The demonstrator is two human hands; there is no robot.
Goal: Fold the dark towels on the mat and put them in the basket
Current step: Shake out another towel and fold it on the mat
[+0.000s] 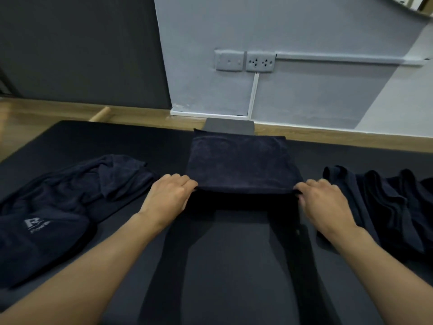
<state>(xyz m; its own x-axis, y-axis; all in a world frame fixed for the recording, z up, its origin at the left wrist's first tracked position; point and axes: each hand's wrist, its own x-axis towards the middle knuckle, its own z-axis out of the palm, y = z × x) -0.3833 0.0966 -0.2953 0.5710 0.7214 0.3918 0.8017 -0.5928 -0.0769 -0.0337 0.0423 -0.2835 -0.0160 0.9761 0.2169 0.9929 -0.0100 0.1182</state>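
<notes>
Head view, fold in progress. The towel lies flat at the middle of the mat, its far edge at the mat's far border and just in front of a grey object that I cannot identify; no basket is plainly in view. My left hand pinches the near-left corner, fingers curled over the hem; my right hand pinches the near-right corner likewise. Both forearms reach forward from the near side, knuckles up, with the near hem raised slightly off the mat. My judgement for a clean fold is to hold the hem taut between both hands, carry it level to the far edge, match the corners, then press flat. Crumpled towels lie at left and a dark heap at right, both beside the working towel
</notes>
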